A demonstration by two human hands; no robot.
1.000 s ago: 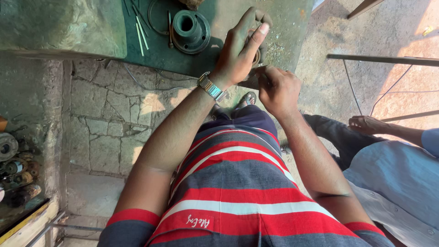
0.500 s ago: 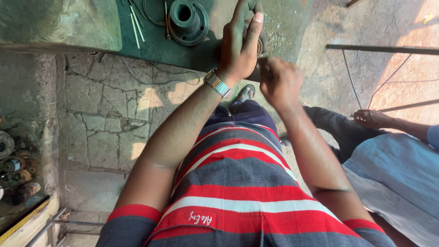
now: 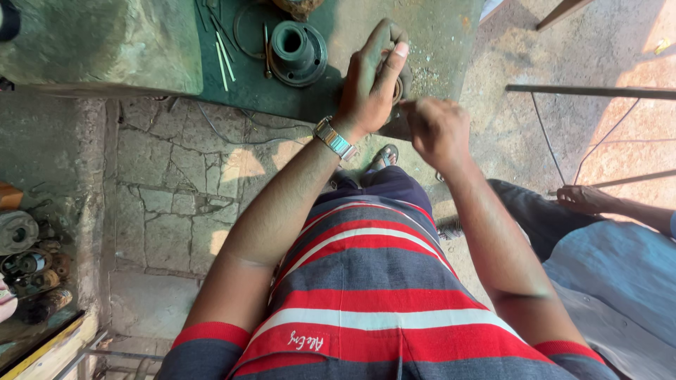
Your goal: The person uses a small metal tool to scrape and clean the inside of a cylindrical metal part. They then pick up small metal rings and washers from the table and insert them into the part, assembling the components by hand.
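Cracked stone paving (image 3: 169,190) runs under a green metal workbench (image 3: 436,42) at the top of my view, sunlit dirt off to the right. I have my left hand (image 3: 370,81) stretched forward, arm nearly straight, wrist cocked down, a metal wristwatch (image 3: 334,138) on it. The palm lies flat over a small round metal part (image 3: 398,90) at the bench's near edge, fingers together and curled over it, thumb pressed along the side. Only a curved sliver of that part shows beside the thumb, so I cannot tell its long axis or which way it points (the hand covers nearly all of it).

My right hand (image 3: 438,128) sits just beside the left, lower and nearer to me, elbow bent, closed into a loose fist with the knuckles up. I cannot tell whether anything is gripped inside it.

Left of the covered part stands a dark flanged metal hub (image 3: 297,51), upright, bore facing up, with thin pale rods (image 3: 222,60) lying just beyond it. At far right another person's hand (image 3: 583,199) rests on a knee.
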